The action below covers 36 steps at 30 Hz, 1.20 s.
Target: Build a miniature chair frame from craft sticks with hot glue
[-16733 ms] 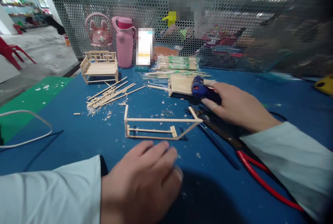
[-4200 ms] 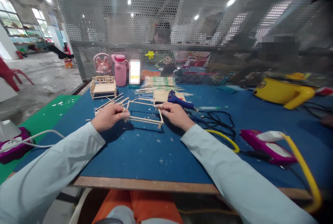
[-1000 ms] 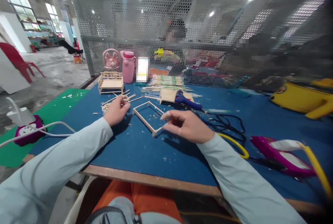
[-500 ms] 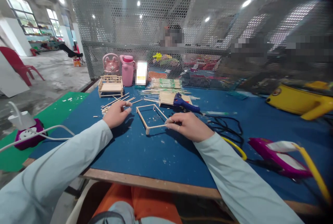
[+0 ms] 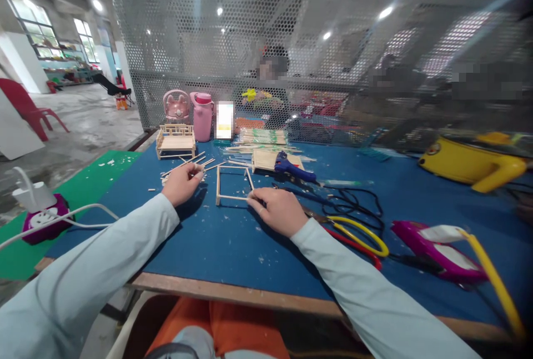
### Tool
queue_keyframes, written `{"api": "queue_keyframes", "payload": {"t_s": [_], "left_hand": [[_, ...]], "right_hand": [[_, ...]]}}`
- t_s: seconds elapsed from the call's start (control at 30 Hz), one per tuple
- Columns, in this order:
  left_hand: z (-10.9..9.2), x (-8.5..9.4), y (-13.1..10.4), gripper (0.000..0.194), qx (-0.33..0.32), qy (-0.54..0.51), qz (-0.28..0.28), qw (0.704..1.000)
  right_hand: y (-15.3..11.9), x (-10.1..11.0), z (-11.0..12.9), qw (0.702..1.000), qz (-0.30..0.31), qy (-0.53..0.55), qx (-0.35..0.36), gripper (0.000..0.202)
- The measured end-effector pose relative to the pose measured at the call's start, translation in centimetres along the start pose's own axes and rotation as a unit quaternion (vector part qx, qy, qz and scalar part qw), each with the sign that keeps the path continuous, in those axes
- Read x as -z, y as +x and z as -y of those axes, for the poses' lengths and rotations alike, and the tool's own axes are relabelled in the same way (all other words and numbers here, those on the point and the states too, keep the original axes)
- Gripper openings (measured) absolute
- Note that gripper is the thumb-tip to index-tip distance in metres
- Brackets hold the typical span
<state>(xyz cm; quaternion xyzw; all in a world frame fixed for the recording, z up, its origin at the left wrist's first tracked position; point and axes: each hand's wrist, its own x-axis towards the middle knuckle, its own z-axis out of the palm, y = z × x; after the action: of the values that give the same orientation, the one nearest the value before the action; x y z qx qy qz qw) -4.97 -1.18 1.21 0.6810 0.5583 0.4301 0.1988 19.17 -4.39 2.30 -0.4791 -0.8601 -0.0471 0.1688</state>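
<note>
My right hand (image 5: 278, 209) pinches the stick frame (image 5: 233, 198) at its near right corner. My left hand (image 5: 180, 184) is beside loose sticks (image 5: 209, 162); I can't tell whether it grips anything.

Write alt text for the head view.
A bare-handed right grip pinches a corner of a small stick frame on a blue table; the left grip is apart from it, near loose sticks. Beyond are a miniature wooden bench and, further right, a blue glue gun.

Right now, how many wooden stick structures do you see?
3: open frame at the right hand, bench near the pink bottle, flat structure partly hidden by glue gun.
</note>
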Motion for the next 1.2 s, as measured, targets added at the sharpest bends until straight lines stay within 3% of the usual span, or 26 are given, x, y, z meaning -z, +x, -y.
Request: {"api": "queue_keyframes", "payload": {"t_s": [0.2,0.4,0.57,0.63,0.73,0.8,0.83,0.93,1.2], "left_hand": [[-0.3,-0.4,-0.2,0.019,-0.009,-0.003,0.022,1.0],[-0.6,-0.4,-0.4,0.013,-0.006,-0.038,0.033,0.999],[-1.0,-0.8,-0.6,0.01,0.039,-0.112,0.05,0.992],[-1.7,-1.1,-0.7,0.013,0.133,-0.219,0.09,0.963],[-3.1,-1.7,-1.0,0.021,0.279,-0.422,0.153,0.849],[-3.8,-2.0,-1.1,0.021,0.311,-0.495,0.169,0.793],[-4.0,-2.1,-1.2,0.021,0.316,-0.513,0.174,0.779],[-3.9,-2.2,-1.3,0.021,0.313,-0.529,0.184,0.767],[-4.0,-2.4,-1.9,0.011,0.313,-0.517,0.181,0.776]], "right_hand": [[0.7,0.4,-2.2,0.973,-0.135,0.177,-0.056,0.023],[1.0,0.2,-4.2,0.923,-0.134,0.329,-0.146,0.026],[1.0,0.0,-4.3,0.922,-0.134,0.335,-0.138,0.028],[1.0,0.1,-4.0,0.926,-0.134,0.328,-0.131,0.028],[1.0,0.1,-3.5,0.93,-0.124,0.324,-0.12,0.026],[1.0,0.0,-3.3,0.931,-0.108,0.331,-0.111,0.024],[1.0,-0.1,-3.1,0.931,-0.099,0.336,-0.106,0.024],[1.0,-0.3,-3.1,0.932,-0.077,0.344,-0.089,0.022],[1.5,-0.9,-3.7,0.934,-0.066,0.334,-0.105,0.028]]}}
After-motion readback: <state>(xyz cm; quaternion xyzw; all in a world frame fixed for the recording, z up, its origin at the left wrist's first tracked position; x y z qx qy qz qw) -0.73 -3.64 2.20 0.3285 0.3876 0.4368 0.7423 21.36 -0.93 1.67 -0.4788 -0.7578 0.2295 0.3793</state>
